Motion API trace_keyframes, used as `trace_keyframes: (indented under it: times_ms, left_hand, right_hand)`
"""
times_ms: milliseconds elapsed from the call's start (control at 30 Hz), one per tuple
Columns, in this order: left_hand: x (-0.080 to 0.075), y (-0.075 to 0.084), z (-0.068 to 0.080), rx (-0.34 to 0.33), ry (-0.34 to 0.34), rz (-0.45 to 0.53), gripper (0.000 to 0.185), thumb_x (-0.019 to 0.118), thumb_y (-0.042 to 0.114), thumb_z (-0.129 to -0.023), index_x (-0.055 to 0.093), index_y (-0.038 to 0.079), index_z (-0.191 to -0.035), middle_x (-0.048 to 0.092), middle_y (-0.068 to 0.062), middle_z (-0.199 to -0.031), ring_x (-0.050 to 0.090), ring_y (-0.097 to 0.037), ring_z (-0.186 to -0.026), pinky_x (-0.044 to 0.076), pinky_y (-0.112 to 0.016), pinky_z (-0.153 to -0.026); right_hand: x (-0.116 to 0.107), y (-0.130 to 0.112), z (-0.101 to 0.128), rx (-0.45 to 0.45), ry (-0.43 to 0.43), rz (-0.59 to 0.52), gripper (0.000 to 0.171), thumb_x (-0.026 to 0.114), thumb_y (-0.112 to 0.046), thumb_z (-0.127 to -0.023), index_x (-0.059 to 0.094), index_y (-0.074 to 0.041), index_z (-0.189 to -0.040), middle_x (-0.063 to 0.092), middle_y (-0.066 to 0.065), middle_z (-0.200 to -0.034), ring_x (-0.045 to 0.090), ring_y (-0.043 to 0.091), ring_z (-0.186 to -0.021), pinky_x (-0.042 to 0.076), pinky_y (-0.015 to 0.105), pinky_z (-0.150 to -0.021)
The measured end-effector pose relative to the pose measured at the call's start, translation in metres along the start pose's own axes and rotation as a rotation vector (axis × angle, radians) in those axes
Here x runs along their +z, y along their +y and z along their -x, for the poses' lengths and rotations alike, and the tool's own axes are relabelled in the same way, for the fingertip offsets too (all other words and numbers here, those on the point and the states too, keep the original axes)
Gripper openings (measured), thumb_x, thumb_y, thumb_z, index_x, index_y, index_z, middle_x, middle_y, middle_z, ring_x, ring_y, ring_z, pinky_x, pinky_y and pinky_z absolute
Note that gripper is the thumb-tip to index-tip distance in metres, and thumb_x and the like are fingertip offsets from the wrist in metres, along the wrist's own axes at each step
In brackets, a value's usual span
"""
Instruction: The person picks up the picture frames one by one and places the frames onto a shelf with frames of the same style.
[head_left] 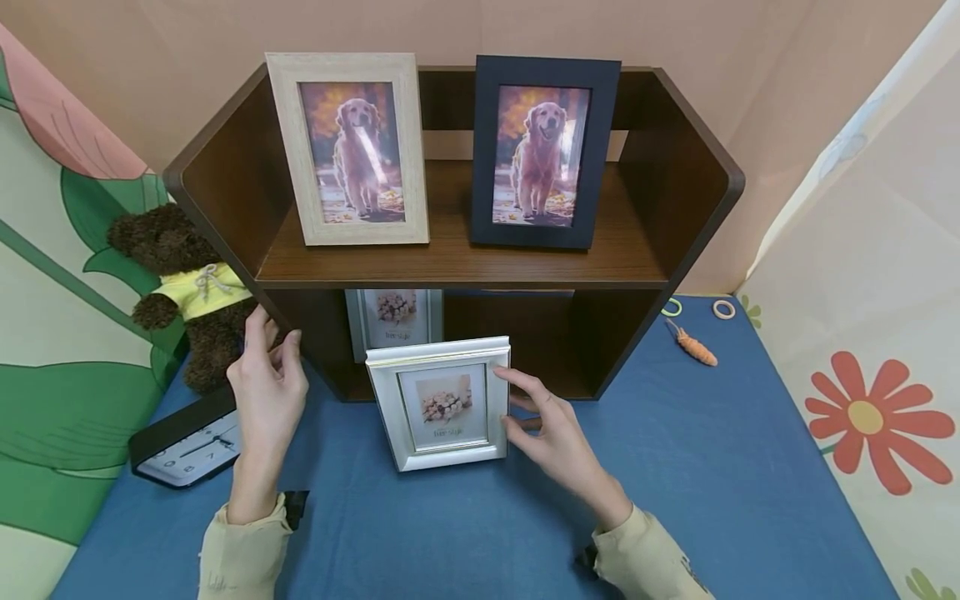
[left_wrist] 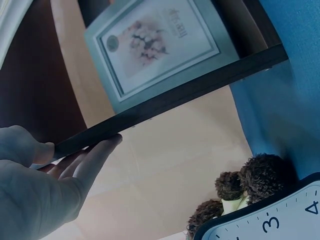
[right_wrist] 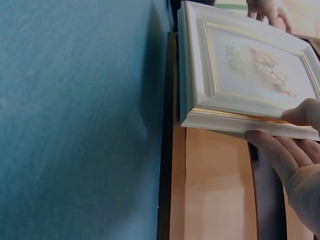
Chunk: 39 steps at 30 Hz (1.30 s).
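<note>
My right hand (head_left: 551, 433) pinches the right side of a white picture frame (head_left: 397, 442), thumb on its front and fingers behind, as the right wrist view shows. The frame holds a flower picture and leans back a little before the lower opening of a dark brown wooden shelf (head_left: 465, 268). My left hand (head_left: 268, 387) grips the front edge of the shelf's left side panel, thumb inside and fingers outside in the left wrist view. Inside the lower compartment stands a grey-green picture frame (left_wrist: 167, 82), partly hidden by the white one in the head view.
On the top level stand a cream frame (head_left: 288, 150) and a black frame (head_left: 483, 150), both with dog pictures. A brown teddy bear (head_left: 206, 292) and a black-rimmed clock (head_left: 187, 450) are at the left. A toy carrot (head_left: 696, 347) and small rings (head_left: 723, 309) lie right.
</note>
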<state>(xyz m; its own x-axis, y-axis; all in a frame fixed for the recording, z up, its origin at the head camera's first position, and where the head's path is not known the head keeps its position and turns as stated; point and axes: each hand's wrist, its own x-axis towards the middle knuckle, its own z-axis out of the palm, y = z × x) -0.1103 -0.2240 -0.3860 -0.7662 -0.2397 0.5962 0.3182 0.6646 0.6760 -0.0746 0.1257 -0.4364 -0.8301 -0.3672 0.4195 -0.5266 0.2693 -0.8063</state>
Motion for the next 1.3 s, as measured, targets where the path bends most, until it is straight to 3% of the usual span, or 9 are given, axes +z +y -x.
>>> trace_keyframes:
  times_ms: [767,967,1200,1300]
  left_hand:
    - [0.000,-0.001,0.001,0.009,0.006,-0.018,0.047,0.058,-0.003,-0.108,0.052,0.003,-0.154,0.067,-0.022,-0.141,0.069,-0.045,-0.117,0.042,-0.007,-0.093]
    - [-0.001,-0.001,0.001,0.006,0.007,-0.024,0.048,0.059,-0.003,-0.108,0.053,0.003,-0.155,0.066,-0.021,-0.142,0.068,-0.045,-0.120,0.047,-0.012,-0.095]
    - [0.000,0.000,0.001,0.008,0.003,-0.030,0.047,0.058,-0.002,-0.108,0.052,0.003,-0.155,0.066,-0.022,-0.142,0.070,-0.046,-0.117,0.054,-0.028,-0.097]
    - [0.000,0.000,0.001,0.010,0.006,-0.029,0.047,0.058,-0.002,-0.108,0.052,0.003,-0.155,0.067,-0.022,-0.141,0.072,-0.047,-0.111,0.052,-0.021,-0.096]
  right_hand:
    - [-0.024,0.008,-0.004,0.002,0.085,0.064,0.079,0.073,0.021,-0.090,0.050,-0.013,-0.157,0.053,0.018,-0.157,0.072,0.040,-0.115,0.065,0.042,-0.074]
    - [-0.029,0.011,-0.005,0.018,0.098,0.067,0.080,0.073,0.020,-0.090,0.049,-0.013,-0.158,0.053,0.016,-0.157,0.072,0.040,-0.116,0.065,0.046,-0.077]
    - [-0.038,0.018,-0.006,0.017,0.127,0.070,0.080,0.072,0.021,-0.090,0.048,-0.012,-0.158,0.054,0.017,-0.156,0.072,0.042,-0.115,0.065,0.044,-0.079]
    - [-0.043,0.018,-0.007,0.022,0.138,0.076,0.080,0.072,0.020,-0.091,0.047,-0.013,-0.159,0.053,0.018,-0.157,0.072,0.042,-0.115,0.064,0.046,-0.079]
